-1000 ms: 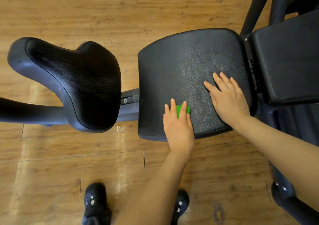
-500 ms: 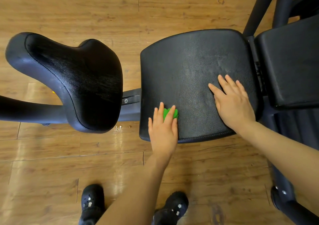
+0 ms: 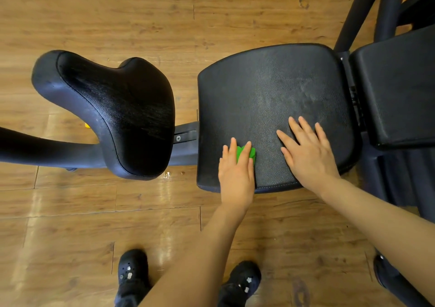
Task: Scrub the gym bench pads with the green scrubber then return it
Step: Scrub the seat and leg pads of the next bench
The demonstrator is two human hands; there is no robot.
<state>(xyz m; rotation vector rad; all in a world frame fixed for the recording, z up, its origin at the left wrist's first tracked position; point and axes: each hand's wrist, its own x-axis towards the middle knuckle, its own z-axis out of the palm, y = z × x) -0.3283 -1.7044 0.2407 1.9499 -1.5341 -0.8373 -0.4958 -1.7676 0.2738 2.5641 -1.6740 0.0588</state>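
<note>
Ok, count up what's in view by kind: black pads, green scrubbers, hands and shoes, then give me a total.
Black pads: 3, saddle pad, seat pad, back pad
Green scrubbers: 1, green scrubber
Hands: 2, left hand, right hand
Shoes: 2
Total: 8

1. seat pad (image 3: 270,99) under my palms – black pebbled leatherette, matt, faintly scuffed.
2. saddle pad (image 3: 131,118) – same grain, glossier.
3. floor (image 3: 94,12) – varnished wood planks, shiny.
4. frame tubes (image 3: 357,12) – smooth dark metal.

Wooden plank floor (image 3: 98,231), 2 black clogs (image 3: 133,273) with charms, black metal frame tubes (image 3: 357,12)
</note>
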